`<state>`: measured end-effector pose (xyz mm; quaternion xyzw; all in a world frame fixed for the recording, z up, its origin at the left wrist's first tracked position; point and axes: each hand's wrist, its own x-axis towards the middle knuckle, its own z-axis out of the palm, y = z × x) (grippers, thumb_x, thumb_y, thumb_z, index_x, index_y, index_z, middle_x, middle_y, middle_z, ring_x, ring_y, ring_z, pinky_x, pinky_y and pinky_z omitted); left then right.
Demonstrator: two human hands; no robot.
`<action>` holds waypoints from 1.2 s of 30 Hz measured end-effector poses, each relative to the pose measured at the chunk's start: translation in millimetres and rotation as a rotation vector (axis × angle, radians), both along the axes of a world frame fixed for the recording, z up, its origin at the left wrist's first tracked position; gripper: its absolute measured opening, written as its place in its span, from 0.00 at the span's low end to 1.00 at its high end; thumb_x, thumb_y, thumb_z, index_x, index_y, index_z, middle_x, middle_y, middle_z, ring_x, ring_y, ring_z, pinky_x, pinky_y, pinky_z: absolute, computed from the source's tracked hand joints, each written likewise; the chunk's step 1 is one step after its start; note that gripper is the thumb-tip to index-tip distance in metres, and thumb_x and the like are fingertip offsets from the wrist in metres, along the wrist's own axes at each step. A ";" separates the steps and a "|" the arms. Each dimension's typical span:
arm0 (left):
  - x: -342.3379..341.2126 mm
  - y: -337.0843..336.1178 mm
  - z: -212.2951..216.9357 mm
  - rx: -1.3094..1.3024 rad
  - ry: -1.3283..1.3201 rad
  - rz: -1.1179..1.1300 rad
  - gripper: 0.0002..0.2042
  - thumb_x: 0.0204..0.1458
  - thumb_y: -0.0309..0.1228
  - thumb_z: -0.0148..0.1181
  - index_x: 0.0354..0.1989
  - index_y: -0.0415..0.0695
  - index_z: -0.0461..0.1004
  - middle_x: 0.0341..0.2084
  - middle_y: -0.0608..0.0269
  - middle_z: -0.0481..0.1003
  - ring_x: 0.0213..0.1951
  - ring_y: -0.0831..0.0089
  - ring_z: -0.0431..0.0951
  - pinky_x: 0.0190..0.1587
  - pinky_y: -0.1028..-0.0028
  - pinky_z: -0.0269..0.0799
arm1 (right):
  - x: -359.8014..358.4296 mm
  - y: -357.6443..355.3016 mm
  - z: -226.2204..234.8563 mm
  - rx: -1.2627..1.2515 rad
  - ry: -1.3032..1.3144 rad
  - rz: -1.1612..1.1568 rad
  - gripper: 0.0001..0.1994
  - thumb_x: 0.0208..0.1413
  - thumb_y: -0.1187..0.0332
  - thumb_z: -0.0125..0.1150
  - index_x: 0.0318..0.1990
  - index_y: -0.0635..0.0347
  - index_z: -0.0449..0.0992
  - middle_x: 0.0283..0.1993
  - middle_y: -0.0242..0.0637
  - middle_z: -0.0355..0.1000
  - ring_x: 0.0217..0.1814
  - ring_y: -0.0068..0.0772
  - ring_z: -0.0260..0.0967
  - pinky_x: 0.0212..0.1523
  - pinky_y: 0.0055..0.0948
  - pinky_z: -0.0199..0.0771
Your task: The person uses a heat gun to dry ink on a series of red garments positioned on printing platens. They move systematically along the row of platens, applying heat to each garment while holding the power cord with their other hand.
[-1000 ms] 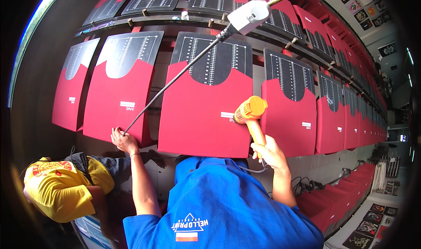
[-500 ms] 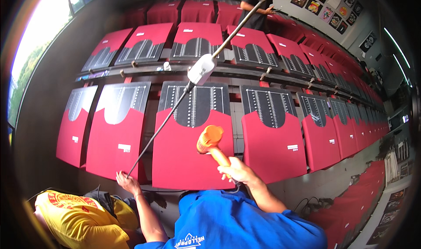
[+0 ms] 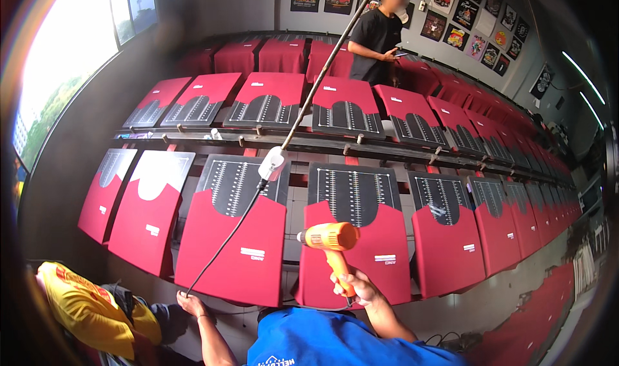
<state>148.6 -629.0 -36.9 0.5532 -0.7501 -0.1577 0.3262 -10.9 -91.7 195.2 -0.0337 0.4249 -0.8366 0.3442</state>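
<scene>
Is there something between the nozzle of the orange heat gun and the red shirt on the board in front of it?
Nothing visible does. The right hand holds the orange heat gun with its nozzle pointing left, across the gap toward the red shirt. The black cable, held by the left hand, crosses that shirt, left of the nozzle.

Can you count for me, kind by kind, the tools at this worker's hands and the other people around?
Orange heat gun: 1, gripped in the right hand
Black cord: 1, running down to the left hand
Other people: 2, a person in black and a person in yellow
Total: 4
</scene>
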 end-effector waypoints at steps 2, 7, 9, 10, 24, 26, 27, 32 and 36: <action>-4.5 27.7 4.7 0.067 -0.006 -0.026 0.18 0.66 0.37 0.41 0.51 0.35 0.69 0.48 0.41 0.73 0.53 0.47 0.71 0.55 0.56 0.65 | 11.5 41.3 -1.8 -0.031 -0.015 -0.070 0.27 0.57 0.61 0.63 0.59 0.62 0.61 0.40 0.36 0.66 0.32 0.24 0.67 0.31 0.22 0.69; -33.9 83.5 17.8 0.171 -0.010 -0.042 0.19 0.67 0.41 0.41 0.50 0.36 0.68 0.47 0.40 0.73 0.51 0.45 0.71 0.53 0.56 0.66 | 39.3 123.8 1.6 -0.121 -0.013 -0.241 0.31 0.51 0.68 0.66 0.61 0.55 0.57 0.41 0.38 0.68 0.30 0.29 0.72 0.27 0.31 0.72; -43.8 88.6 11.1 0.118 -0.007 -0.016 0.22 0.67 0.43 0.42 0.50 0.32 0.66 0.46 0.36 0.73 0.49 0.42 0.72 0.50 0.53 0.67 | 43.2 153.4 -1.6 -0.282 -0.055 -0.204 0.32 0.51 0.71 0.65 0.62 0.52 0.56 0.36 0.39 0.67 0.23 0.31 0.70 0.24 0.34 0.72; -42.9 87.0 4.7 0.113 0.007 0.010 0.22 0.66 0.43 0.43 0.50 0.31 0.66 0.45 0.35 0.73 0.48 0.40 0.72 0.50 0.52 0.67 | 43.3 163.0 -4.7 -0.268 -0.059 -0.263 0.31 0.51 0.70 0.65 0.61 0.53 0.56 0.31 0.38 0.66 0.21 0.30 0.68 0.24 0.35 0.71; -70.2 122.0 -7.2 0.250 0.103 0.253 0.29 0.65 0.52 0.40 0.43 0.30 0.68 0.41 0.31 0.73 0.45 0.37 0.73 0.48 0.50 0.67 | 50.6 273.5 -117.4 1.472 0.070 -0.787 0.33 0.49 0.56 0.68 0.58 0.61 0.61 0.44 0.58 0.73 0.47 0.64 0.72 0.46 0.53 0.70; -81.0 129.5 -6.5 0.293 0.096 0.244 0.30 0.64 0.53 0.39 0.44 0.30 0.68 0.41 0.31 0.73 0.46 0.37 0.73 0.48 0.50 0.67 | 49.7 291.4 -153.8 1.391 0.048 -0.913 0.35 0.51 0.56 0.67 0.60 0.66 0.59 0.49 0.60 0.72 0.51 0.64 0.71 0.50 0.51 0.69; -78.4 128.9 -5.9 0.305 0.105 0.245 0.30 0.64 0.53 0.39 0.45 0.30 0.67 0.42 0.32 0.73 0.46 0.37 0.73 0.49 0.50 0.66 | 45.5 289.1 -154.9 1.453 0.026 -0.917 0.35 0.51 0.56 0.67 0.61 0.66 0.59 0.49 0.60 0.72 0.51 0.64 0.71 0.51 0.51 0.69; -77.9 134.5 0.0 0.295 0.117 0.276 0.30 0.64 0.54 0.40 0.46 0.32 0.68 0.42 0.33 0.73 0.47 0.37 0.73 0.49 0.50 0.67 | 33.5 275.4 -150.2 1.649 0.025 -0.925 0.35 0.51 0.51 0.65 0.59 0.67 0.61 0.49 0.60 0.72 0.51 0.62 0.71 0.51 0.52 0.70; -76.5 131.6 1.7 0.259 0.147 0.288 0.29 0.64 0.54 0.41 0.46 0.33 0.68 0.43 0.34 0.74 0.47 0.38 0.73 0.49 0.50 0.67 | 23.3 268.9 -146.9 1.711 -0.020 -0.915 0.33 0.50 0.50 0.65 0.55 0.66 0.63 0.47 0.57 0.73 0.50 0.62 0.71 0.50 0.52 0.69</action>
